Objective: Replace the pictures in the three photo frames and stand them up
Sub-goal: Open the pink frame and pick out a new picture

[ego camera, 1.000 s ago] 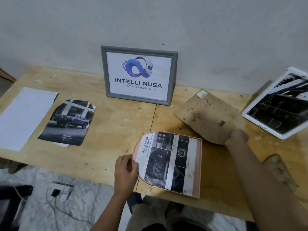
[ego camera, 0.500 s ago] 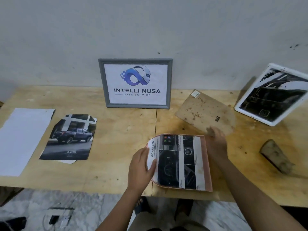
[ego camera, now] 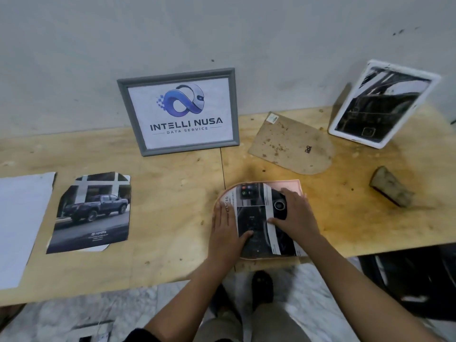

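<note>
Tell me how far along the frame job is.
Looks done: grey frame and white frame stand by the wall with pictures in. In hand: left hand and right hand press a picture onto the pink frame. Left: refit the loose backing board, stand it up.

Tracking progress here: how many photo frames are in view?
3. A grey frame stands against the wall, centre; a white frame stands tilted at far right; a pink frame lies flat nearest the camera, under the left hand and right hand. None looks hidden.

Backing board (ego camera: 291, 144) behind arched frame (ego camera: 288, 187)
</note>
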The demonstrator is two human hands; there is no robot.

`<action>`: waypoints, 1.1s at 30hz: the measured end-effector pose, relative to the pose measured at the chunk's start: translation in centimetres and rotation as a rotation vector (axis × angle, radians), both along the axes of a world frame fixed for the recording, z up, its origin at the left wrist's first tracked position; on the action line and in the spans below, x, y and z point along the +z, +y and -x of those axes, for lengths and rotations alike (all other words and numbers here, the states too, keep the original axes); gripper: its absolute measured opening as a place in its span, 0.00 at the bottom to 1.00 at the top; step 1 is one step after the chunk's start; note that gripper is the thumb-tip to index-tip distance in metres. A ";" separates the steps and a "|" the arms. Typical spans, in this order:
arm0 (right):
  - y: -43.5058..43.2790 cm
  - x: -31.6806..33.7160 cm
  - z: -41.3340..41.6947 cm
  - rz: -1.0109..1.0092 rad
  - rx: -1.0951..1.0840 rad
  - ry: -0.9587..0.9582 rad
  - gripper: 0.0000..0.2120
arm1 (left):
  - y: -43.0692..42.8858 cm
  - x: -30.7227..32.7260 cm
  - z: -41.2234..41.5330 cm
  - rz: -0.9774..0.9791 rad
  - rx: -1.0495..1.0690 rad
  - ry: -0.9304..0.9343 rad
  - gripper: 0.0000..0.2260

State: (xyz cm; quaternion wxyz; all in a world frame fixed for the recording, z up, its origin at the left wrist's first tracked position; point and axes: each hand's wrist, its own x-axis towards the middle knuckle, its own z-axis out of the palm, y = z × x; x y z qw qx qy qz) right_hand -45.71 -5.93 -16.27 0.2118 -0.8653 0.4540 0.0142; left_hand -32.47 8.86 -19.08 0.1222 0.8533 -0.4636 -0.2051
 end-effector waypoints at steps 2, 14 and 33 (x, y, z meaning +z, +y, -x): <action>0.0 0.9 -0.2 -0.012 -0.010 -0.032 0.34 | -0.1 0.1 0.0 -0.004 -0.001 0.020 0.42; -5.1 11.3 0.0 -0.657 -0.058 -0.441 0.11 | -0.9 5.5 0.5 0.598 0.332 0.494 0.30; 13.4 14.7 -21.5 -0.925 0.587 -0.460 0.21 | 20.3 17.0 -16.2 0.902 1.016 0.520 0.17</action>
